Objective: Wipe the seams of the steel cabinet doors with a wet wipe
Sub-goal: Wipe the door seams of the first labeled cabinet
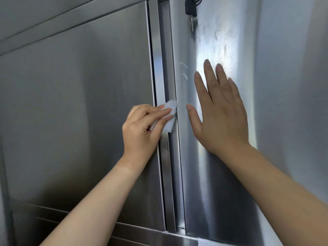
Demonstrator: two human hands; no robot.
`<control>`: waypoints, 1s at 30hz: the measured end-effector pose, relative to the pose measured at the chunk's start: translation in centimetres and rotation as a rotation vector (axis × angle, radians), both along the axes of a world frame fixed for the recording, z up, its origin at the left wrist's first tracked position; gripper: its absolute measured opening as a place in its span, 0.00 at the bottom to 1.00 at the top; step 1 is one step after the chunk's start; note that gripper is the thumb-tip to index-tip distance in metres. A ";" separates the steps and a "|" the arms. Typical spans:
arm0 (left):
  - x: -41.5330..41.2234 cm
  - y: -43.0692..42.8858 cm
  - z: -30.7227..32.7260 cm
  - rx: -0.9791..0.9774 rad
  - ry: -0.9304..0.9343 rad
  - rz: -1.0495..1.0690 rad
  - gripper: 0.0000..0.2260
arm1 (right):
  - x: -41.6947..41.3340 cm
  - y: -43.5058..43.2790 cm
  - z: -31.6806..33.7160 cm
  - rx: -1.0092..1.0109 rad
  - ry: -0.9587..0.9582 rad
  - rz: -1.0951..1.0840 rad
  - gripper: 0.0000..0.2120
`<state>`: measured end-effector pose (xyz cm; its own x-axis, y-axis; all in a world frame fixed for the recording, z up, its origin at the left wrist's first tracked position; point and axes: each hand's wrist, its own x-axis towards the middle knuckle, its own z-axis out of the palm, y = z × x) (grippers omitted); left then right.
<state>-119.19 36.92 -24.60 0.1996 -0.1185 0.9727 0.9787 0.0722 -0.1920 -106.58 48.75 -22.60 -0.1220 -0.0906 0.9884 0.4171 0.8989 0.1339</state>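
Two brushed steel cabinet doors fill the view, the left door (79, 107) and the right door (221, 183). A vertical seam (167, 68) with a recessed channel runs between them. My left hand (142, 130) pinches a folded white wet wipe (169, 118) and presses it into the seam at mid height. My right hand (220, 110) lies flat on the right door just beside the seam, fingers straight and spread, pointing up.
A black padlock with a key (191, 9) hangs at the top of the right door. Wet smear marks (221, 41) show on the steel above my right hand. A horizontal steel ledge (177, 237) runs below the doors.
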 end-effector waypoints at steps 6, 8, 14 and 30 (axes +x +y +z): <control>0.1 0.1 -1.8 0.008 -0.058 -0.039 0.04 | 0.1 0.0 0.0 -0.003 -0.012 0.008 0.27; 0.3 0.2 -3.3 -0.008 -0.091 -0.055 0.06 | 0.1 -0.1 -0.1 -0.001 -0.008 0.016 0.27; 0.5 -0.2 -0.4 -0.031 -0.098 -0.093 0.04 | 0.2 -0.2 -0.1 -0.007 -0.010 0.009 0.27; 0.5 0.4 -6.3 0.009 -0.116 -0.075 0.09 | 0.2 -0.4 -9.9 -0.034 -0.082 -0.037 0.28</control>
<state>-118.69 37.28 -30.95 0.0761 -0.1373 0.9876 0.9970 -0.0004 -0.0769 -106.39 48.30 -32.45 -0.2057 -0.0510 0.9773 0.4392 0.8876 0.1388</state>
